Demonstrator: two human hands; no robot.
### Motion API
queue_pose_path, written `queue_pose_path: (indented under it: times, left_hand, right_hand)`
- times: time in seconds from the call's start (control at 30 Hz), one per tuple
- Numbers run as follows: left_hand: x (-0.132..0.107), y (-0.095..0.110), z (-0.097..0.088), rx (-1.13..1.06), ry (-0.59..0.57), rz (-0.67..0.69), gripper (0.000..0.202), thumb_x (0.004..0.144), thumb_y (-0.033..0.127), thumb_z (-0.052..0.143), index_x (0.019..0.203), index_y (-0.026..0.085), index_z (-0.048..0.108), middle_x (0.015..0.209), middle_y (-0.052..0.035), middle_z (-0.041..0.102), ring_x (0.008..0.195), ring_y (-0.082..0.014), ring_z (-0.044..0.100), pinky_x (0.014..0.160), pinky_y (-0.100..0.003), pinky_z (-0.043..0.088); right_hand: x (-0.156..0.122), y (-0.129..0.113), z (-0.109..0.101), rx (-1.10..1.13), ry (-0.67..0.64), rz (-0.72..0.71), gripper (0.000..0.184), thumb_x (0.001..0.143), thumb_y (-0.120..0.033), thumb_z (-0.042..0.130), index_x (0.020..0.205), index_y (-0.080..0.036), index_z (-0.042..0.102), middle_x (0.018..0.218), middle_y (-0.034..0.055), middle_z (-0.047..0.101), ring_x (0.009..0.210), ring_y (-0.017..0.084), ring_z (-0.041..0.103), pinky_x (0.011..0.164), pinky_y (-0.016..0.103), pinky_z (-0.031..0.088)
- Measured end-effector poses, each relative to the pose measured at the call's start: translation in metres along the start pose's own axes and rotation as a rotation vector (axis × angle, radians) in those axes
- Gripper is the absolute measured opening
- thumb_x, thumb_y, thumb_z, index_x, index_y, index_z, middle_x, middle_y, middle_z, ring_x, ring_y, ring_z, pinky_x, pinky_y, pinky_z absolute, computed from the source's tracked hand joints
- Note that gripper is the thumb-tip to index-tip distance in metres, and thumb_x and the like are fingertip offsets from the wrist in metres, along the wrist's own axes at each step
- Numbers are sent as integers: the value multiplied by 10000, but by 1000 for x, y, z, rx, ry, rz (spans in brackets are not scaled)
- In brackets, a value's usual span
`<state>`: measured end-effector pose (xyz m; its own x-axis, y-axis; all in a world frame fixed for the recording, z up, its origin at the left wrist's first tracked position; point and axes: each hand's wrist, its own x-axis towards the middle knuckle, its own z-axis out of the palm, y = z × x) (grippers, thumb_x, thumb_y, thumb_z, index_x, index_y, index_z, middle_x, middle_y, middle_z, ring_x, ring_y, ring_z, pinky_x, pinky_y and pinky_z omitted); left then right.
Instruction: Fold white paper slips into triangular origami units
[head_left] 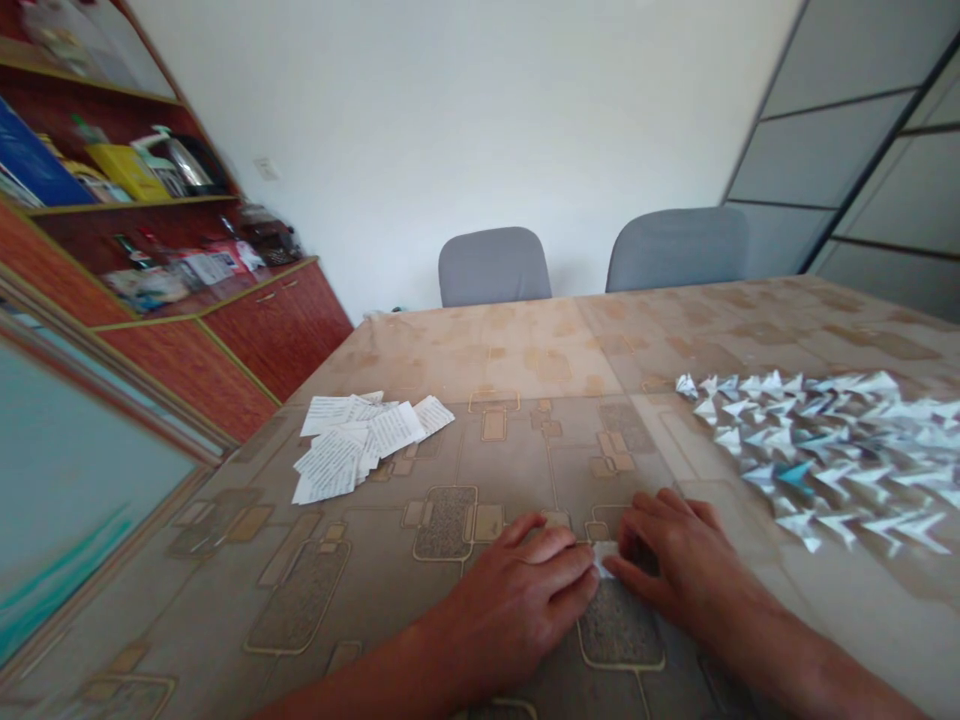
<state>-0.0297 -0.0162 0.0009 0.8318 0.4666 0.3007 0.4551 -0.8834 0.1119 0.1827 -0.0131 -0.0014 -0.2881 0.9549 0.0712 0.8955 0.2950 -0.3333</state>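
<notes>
A small piece of white paper (604,558) lies on the patterned tabletop, mostly covered by my fingers. My left hand (517,585) comes at it from the left, its curled fingers pressing on the paper's left edge. From the other side my right hand (671,560) grips the paper's right edge, thumb and bent fingers close together. How the paper is folded under the fingertips is hidden. Farther left lies a loose, overlapping pile of printed paper slips (360,445). On the right, several rows of small folded paper pieces (832,475) stand on the table, one of them bluish.
The table (480,350) has a patterned covering. Two grey chairs (495,267) stand at its far side, before a white wall (450,120). A reddish wooden cabinet (277,320) with crowded shelves is at the left. Grey panelled doors (825,150) are at the right.
</notes>
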Motion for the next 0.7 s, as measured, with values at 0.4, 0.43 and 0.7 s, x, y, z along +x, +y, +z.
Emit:
queue_pose_path:
  times: [0.4,0.43,0.7]
  left_hand:
    - [-5,-9,-5,-41,7,27,204,978,219,460,1096,178,621,1162,-48,675,1085,-186,556,979,-380,381]
    - [-5,-9,-5,-47,6,25,209,980,220,455,1099,178,622,1162,-54,674,1084,-188,557,975,-379,385]
    - [-7,-13,-9,-66,18,10,174,966,229,491,1017,201,655,1153,-42,680,1122,-199,543,976,-385,371]
  right_hand:
    - [2,0,0,-19,26,-8,184,774,-238,701,609,-208,622,669,19,630,724,241,566,694,370,354]
    - [3,-1,1,-26,35,-3,201,770,-256,708,597,-208,618,662,21,628,724,244,566,695,373,354]
    - [6,4,2,-15,13,-9,152,771,-178,696,644,-214,619,676,11,648,727,240,574,693,365,351]
